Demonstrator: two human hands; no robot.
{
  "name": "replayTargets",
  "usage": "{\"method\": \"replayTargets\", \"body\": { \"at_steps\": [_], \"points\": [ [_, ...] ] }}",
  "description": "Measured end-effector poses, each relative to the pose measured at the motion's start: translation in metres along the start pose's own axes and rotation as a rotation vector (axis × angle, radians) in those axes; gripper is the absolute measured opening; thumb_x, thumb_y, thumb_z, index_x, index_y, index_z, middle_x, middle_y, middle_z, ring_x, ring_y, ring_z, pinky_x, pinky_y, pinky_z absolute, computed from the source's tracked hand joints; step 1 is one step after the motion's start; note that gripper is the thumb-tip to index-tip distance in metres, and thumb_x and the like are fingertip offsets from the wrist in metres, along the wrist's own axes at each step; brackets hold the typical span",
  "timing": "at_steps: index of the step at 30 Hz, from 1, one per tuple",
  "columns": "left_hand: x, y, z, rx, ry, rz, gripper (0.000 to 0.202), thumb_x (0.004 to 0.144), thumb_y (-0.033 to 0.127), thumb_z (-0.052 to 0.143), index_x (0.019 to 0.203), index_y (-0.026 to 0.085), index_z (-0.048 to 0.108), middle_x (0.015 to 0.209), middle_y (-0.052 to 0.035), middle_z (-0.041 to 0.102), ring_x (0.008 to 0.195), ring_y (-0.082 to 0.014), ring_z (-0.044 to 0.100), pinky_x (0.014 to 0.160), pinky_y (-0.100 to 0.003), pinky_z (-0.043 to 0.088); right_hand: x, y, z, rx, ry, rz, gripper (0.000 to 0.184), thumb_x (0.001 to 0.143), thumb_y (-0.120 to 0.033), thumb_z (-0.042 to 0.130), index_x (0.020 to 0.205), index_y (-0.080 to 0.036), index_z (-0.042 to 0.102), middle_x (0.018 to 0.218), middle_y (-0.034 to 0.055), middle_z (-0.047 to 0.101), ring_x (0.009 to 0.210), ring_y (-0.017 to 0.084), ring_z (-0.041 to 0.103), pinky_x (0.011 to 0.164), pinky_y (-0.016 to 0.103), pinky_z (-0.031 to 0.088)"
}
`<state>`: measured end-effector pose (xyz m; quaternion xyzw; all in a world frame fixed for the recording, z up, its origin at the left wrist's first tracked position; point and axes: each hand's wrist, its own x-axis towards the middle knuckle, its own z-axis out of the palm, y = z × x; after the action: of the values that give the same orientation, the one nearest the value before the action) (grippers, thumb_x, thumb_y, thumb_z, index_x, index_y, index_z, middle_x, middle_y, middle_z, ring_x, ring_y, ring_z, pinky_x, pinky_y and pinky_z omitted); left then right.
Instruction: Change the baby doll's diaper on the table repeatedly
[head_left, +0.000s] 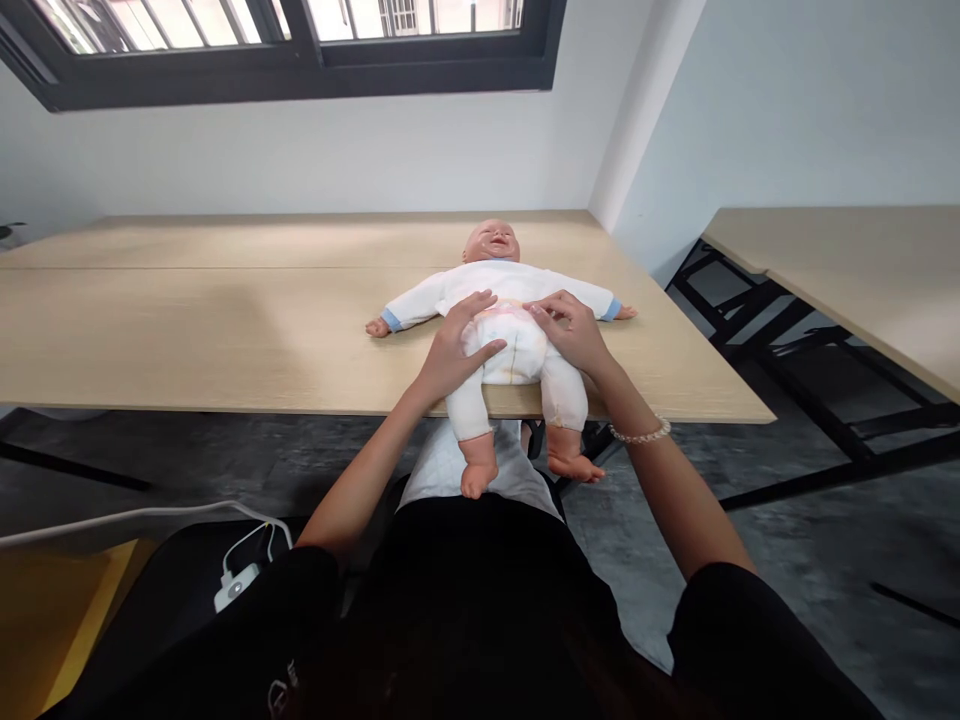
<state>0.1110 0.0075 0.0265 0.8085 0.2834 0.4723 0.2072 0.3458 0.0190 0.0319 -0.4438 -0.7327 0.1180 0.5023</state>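
A baby doll in white clothes with blue cuffs lies on its back on a light wooden table, arms spread, legs hanging over the front edge. A diaper covers its hips. My left hand lies on the doll's left hip with fingers stretched flat over the diaper's edge. My right hand rests on the other hip, fingers bent and pressing on the diaper's top edge. A bead bracelet circles my right wrist.
A second wooden table on a black frame stands to the right across a gap. A white cable and charger lie at lower left by a yellow surface. A white wall and a dark-framed window are behind.
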Motion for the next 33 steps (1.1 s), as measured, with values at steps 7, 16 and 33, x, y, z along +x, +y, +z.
{"method": "replayTargets", "body": {
  "at_steps": [7, 16, 33],
  "points": [
    [-0.021, 0.011, -0.011, 0.172, 0.098, -0.173, 0.024, 0.084, 0.033, 0.081, 0.098, 0.022, 0.065, 0.122, -0.0097, 0.065, 0.125, -0.0303, 0.058, 0.113, -0.05, 0.044, -0.022, -0.027, -0.009, -0.083, 0.059, -0.002, 0.015, 0.092, -0.036, 0.065, 0.091, -0.021, 0.068, 0.097, 0.0087, 0.068, 0.096, 0.027, 0.064, 0.091, 0.046, 0.051],
    [-0.019, 0.026, -0.006, 0.235, -0.068, -0.261, 0.014, 0.08, 0.01, 0.08, 0.081, 0.02, 0.069, 0.137, -0.0087, 0.061, 0.137, -0.0318, 0.05, 0.12, -0.053, 0.037, -0.069, -0.069, -0.012, -0.481, -0.083, 0.06, 0.004, 0.089, -0.022, 0.066, 0.088, -0.019, 0.069, 0.124, 0.0139, 0.064, 0.113, 0.035, 0.058, 0.1, 0.053, 0.046],
    [-0.025, 0.043, -0.013, 0.32, -0.011, -0.292, 0.011, 0.091, 0.012, 0.068, 0.084, 0.018, 0.062, 0.13, -0.0114, 0.061, 0.131, -0.0302, 0.052, 0.113, -0.05, 0.043, -0.065, -0.063, -0.01, -0.579, -0.016, 0.091, 0.004, 0.086, -0.021, 0.064, 0.086, -0.019, 0.068, 0.12, 0.013, 0.066, 0.106, 0.034, 0.058, 0.094, 0.051, 0.048]
  ]
}}
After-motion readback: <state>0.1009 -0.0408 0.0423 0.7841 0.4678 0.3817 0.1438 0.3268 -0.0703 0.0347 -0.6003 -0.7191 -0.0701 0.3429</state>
